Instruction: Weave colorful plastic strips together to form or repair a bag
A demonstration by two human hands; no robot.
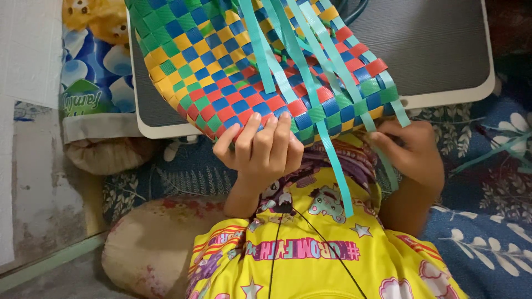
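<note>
A half-woven basket [221,66] of flat plastic strips in blue, red, yellow and green fills the upper middle of the head view. Loose teal strips [310,83] hang from it toward my lap. My left hand [260,147] grips the basket's lower edge, fingers spread over the weave. My right hand [410,149] pinches a teal strip at the basket's right lower corner. Part of the right hand's fingers is hidden behind the strips.
A dark folding tray with a white rim [443,50] lies under the basket. A patterned pillow [94,66] sits at the upper left, a round bolster [149,243] at the lower left. Blue floral bedding [487,194] lies on the right. My yellow printed shirt [310,249] fills the bottom.
</note>
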